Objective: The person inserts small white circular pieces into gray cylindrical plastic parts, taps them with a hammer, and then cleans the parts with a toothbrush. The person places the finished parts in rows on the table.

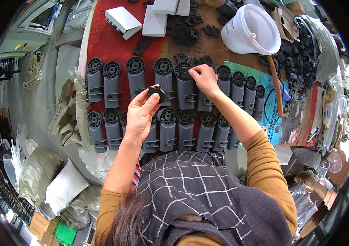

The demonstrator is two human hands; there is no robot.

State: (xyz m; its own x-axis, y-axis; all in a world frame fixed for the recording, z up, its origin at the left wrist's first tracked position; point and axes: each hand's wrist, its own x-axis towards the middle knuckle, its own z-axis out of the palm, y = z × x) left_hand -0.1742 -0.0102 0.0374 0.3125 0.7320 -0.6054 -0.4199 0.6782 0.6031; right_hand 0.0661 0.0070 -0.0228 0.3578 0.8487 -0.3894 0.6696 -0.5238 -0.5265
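Just left of frame centre: small black part (161, 94) in a firm pinch between thumb and fingers of left hand (140, 117). Above and right of centre: right hand (205, 80), thumb and fingertips drawn close together at the wheel-like black end (182, 70) of an upright grey tube (185, 92); impossible to tell whether anything is gripped there. Across the middle: two rows of similar tubes (167, 136) with side clips, partly on a red covering (100, 41). Upper right: white bucket (235, 35), wooden handle (276, 86) below. Top centre: white boxes (154, 23), loose black pieces (187, 32).
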